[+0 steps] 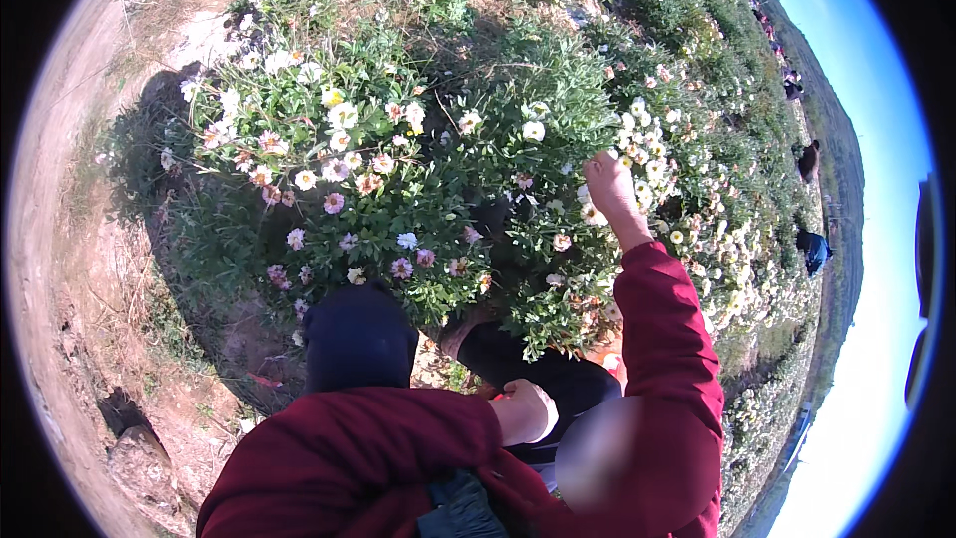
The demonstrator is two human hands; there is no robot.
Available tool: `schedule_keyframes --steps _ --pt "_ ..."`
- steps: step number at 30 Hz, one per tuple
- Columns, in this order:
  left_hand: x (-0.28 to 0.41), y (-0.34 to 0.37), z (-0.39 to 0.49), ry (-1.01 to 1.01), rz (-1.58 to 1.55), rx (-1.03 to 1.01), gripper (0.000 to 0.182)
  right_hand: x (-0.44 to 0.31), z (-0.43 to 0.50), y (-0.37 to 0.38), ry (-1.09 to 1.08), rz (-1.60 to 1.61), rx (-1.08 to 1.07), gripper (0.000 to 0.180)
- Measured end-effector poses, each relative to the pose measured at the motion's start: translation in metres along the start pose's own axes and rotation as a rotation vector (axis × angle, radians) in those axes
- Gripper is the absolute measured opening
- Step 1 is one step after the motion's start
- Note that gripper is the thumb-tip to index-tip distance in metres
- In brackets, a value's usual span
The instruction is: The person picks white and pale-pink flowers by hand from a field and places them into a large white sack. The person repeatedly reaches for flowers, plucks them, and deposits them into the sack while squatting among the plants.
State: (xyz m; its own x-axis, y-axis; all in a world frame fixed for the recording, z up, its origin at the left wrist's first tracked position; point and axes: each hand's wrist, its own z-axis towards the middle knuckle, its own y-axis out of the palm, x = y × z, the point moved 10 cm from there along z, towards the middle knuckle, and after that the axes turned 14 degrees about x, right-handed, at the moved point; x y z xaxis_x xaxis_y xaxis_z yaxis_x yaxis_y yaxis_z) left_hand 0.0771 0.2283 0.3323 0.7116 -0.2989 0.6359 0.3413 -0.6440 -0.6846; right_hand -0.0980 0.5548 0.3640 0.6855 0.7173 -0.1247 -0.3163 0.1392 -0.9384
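Observation:
My right hand (611, 187), at the end of a maroon sleeve, is raised among the flowering bushes with its fingers curled. White flowers with yellow centres (646, 146) crowd just beside it. Whether a bloom is inside the fingers is hidden. Low in front of my body, over the dark trousers (538, 366), my left hand (529, 409) is bent inward. A bit of red shows by its fingers; what it holds, if anything, cannot be made out. Pink and white flowers (336, 172) spread over the leafy bush left of my right hand.
Dry bare ground (82, 299) runs along the left, with a rock (142, 463) at lower left. Dense flower rows (724, 254) stretch to the right. A person in blue (812, 250) and another person (809, 161) are farther off among them.

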Motion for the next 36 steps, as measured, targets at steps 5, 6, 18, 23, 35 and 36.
schedule_keyframes --steps 5,6,18,23,35,36 --pt "-0.007 0.013 0.01 -0.045 0.006 0.044 0.027 -0.066 0.033 -0.054 0.479 0.865 -0.047 0.024" --pt "-0.008 0.011 0.007 -0.051 -0.003 0.014 0.029 -0.071 0.033 -0.03 0.368 0.662 -0.211 0.024" --pt "-0.001 0.006 0.0 -0.016 0.029 0.032 0.035 -0.07 0.051 0.092 -0.138 -0.152 -0.278 0.041" --pt "-0.01 0.001 0.001 -0.033 -0.04 0.064 0.031 -0.084 0.057 0.016 0.581 0.798 -0.303 0.018" --pt "-0.007 0.004 0.005 -0.033 0.09 0.255 0.027 -0.043 0.105 0.124 0.032 -0.029 -0.413 0.038" --pt "-0.007 0.005 0.005 -0.029 0.08 0.234 0.028 -0.047 0.106 0.125 0.023 -0.054 -0.389 0.037"
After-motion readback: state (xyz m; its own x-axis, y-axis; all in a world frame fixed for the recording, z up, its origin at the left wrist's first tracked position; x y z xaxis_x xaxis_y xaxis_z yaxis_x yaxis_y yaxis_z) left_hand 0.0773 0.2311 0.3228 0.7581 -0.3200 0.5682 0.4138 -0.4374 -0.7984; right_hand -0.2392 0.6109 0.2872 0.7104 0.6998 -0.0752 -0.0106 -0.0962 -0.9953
